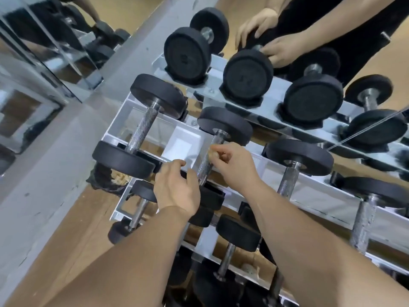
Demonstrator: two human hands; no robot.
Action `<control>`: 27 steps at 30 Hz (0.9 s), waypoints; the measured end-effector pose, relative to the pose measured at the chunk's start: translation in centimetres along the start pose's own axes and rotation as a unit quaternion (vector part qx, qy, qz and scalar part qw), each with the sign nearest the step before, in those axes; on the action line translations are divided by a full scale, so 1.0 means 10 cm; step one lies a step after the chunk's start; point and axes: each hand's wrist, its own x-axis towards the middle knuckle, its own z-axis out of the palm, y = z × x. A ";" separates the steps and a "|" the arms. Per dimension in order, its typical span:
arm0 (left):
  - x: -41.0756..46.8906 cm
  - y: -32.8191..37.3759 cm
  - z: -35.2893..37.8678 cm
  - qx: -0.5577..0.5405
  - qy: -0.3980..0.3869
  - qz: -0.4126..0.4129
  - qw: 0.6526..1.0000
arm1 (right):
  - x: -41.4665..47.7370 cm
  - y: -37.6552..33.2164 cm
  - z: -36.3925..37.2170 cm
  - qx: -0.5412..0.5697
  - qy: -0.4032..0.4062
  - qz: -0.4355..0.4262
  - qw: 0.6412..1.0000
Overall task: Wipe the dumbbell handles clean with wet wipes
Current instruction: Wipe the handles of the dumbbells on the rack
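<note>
Here, a silver metal rack (120, 129) with several tiers fills most of the view. It stands on a tan floor (77, 218) beside a wall mirror (44, 52). Black round-ended dumbbells sit in rows on every tier. At the top right, a second person in dark clothes has both hands (281, 49) on a dumbbell on the highest tier.

On the middle tier, the dumbbell (224, 125) being worked on lies second from the left end. Its knurled steel handle (207, 167) runs from the far weight down towards the camera, passing between the two hands.

The left hand (177, 189) lies over the near end of this dumbbell, just left of the handle. Its fingers are loosely spread and lightly bent, and the thumb is close beside the bar.

The right hand (236, 167) is just right of the handle, higher up the bar. Its fingertips (215, 151) are bunched in a pinch against the bar. What they pinch is too blurred to tell, and no wipe can be made out with certainty.
</note>
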 end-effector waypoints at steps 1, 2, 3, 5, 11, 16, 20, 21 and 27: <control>-0.01 0.00 0.00 -0.008 0.003 0.003 1.000 | 0.01 0.00 0.03 -0.018 -0.008 -0.014 1.000; -0.01 -0.01 0.00 -0.013 0.004 0.005 1.000 | 0.02 0.00 0.05 -0.034 -0.012 -0.029 0.999; -0.01 -0.02 0.00 -0.015 0.003 0.006 1.000 | 0.03 0.01 0.06 -0.047 -0.010 -0.041 0.998; 0.00 -0.03 0.00 -0.014 0.000 0.008 1.000 | 0.04 0.06 0.06 -0.053 0.010 -0.041 0.998; -0.01 -0.05 0.04 -0.007 0.010 0.029 1.000 | -0.11 0.11 0.19 -0.008 0.067 -0.023 0.997; -0.02 -0.06 0.04 -0.005 0.014 0.029 0.999 | 0.03 0.04 0.18 -0.074 0.025 -0.088 0.993; -0.04 -0.07 0.04 -0.004 0.012 0.027 1.000 | 0.28 0.05 0.11 -0.116 0.079 -0.058 0.988; -0.04 -0.07 0.04 -0.003 0.012 0.026 1.000 | 0.25 0.05 0.12 -0.114 0.077 -0.059 0.989; -0.04 -0.05 0.05 -0.017 0.021 0.022 0.999 | 0.00 0.12 0.12 -0.120 -0.025 -0.160 0.979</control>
